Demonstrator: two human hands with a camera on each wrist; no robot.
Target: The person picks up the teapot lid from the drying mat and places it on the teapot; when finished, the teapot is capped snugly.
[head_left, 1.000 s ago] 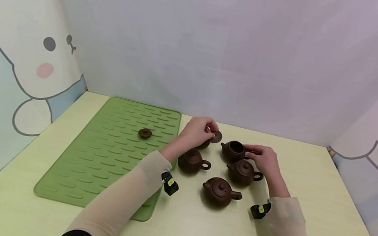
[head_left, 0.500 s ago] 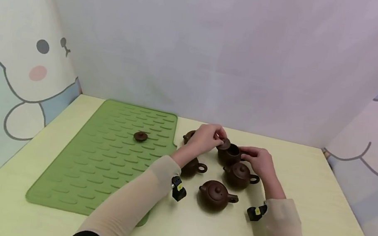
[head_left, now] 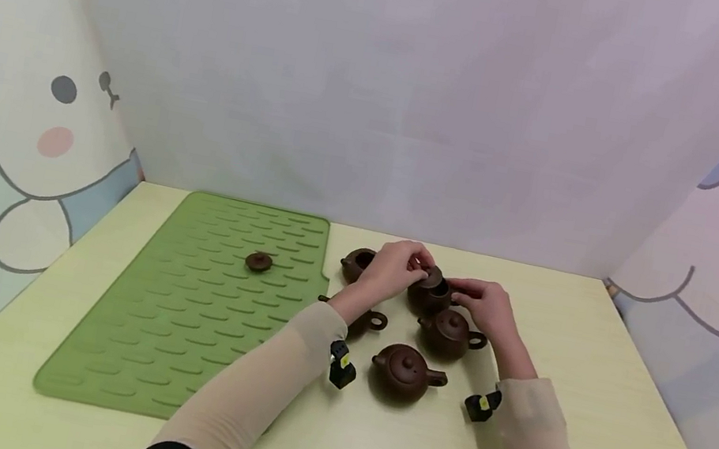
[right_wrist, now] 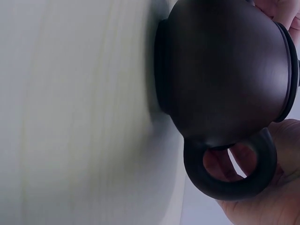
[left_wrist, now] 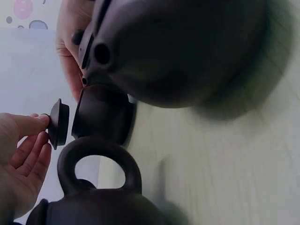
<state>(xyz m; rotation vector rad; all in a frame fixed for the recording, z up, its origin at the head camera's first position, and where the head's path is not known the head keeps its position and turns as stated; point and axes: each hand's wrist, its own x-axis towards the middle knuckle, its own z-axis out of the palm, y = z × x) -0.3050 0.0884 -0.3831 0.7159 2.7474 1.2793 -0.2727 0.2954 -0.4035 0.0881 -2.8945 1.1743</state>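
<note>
My left hand (head_left: 395, 269) pinches a dark brown teapot lid (left_wrist: 59, 124) by its knob. The lid is tilted at the mouth of a lidless teapot (head_left: 427, 301), whose opening still partly shows. My right hand (head_left: 487, 308) holds that same teapot at its handle side; in the right wrist view a nearer lidded teapot (right_wrist: 225, 70) hides most of this grip. That lidded teapot stands just in front of the open one in the head view. Behind my left hand sits another lidless teapot (head_left: 355, 262), partly covered by the hand.
A teapot (head_left: 361, 327) is half hidden under my left wrist. Another lidded teapot (head_left: 399, 376) stands nearest to me. On the left lies a green textured mat (head_left: 155, 317) with a single small lid (head_left: 259, 262) on it. Walls with cartoon prints enclose the table.
My left hand has carried the lid rightward from beside the back left teapot to the mouth of the open one. My right hand stays at that teapot. The head view has shifted slightly.
</note>
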